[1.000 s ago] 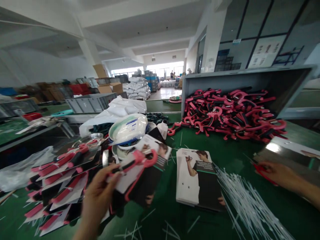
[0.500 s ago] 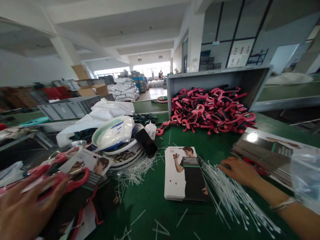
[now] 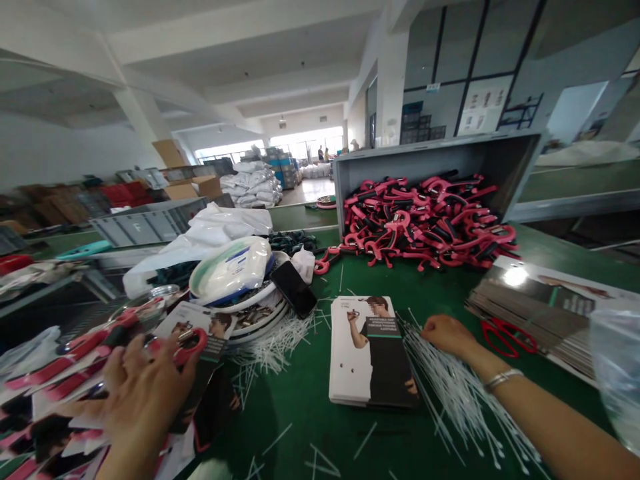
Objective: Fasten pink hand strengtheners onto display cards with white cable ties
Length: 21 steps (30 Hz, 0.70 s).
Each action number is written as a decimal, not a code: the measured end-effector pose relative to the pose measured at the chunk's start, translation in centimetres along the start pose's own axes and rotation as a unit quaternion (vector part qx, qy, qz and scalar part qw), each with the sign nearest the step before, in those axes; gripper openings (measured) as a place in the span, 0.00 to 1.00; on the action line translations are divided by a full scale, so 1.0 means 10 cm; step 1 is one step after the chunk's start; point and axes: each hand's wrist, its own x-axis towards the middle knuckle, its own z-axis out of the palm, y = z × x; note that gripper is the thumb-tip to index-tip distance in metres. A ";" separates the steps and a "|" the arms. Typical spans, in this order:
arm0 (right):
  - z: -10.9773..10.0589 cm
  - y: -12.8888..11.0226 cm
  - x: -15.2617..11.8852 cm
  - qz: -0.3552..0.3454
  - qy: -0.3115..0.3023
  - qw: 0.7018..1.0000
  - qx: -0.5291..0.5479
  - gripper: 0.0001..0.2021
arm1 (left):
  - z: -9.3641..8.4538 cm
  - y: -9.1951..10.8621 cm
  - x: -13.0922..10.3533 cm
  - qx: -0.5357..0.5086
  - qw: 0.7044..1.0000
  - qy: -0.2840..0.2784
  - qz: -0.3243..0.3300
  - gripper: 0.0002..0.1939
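Observation:
My left hand lies with fingers spread over a pink-and-black hand grip on a printed card, at the top of a pile of carded hand grips. My right hand is closed, fingertips pinched at the far end of a loose bundle of white cable ties; its fingers partly hide what they pinch. Between my hands sits a stack of printed cards with two small holes in the top card. Red-handled scissors lie right of my right hand.
A grey crate on its side spills pink-and-black hand grips at the back. Another card stack and a clear plastic bag are at right. Left of centre are stacked bowls, a black phone and scattered cable ties.
My left hand has moved right and off the near hand grip, uncovering more of the carded pile. My right hand has shifted slightly left, its fingers curled tighter at the cable ties.

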 end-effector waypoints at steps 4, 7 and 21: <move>-0.03 0.03 0.03 0.000 0.025 0.998 0.057 0.05 | 0.01 0.09 -0.18 0.065 0.995 0.060 0.044 0.28; -0.09 0.05 0.03 0.006 0.046 0.991 0.127 0.07 | 0.02 0.31 -0.28 0.020 0.988 0.115 0.099 0.22; -0.42 -0.04 -0.29 0.018 0.025 0.924 0.382 0.14 | 0.75 1.96 -0.89 -0.291 0.876 -0.355 0.150 0.36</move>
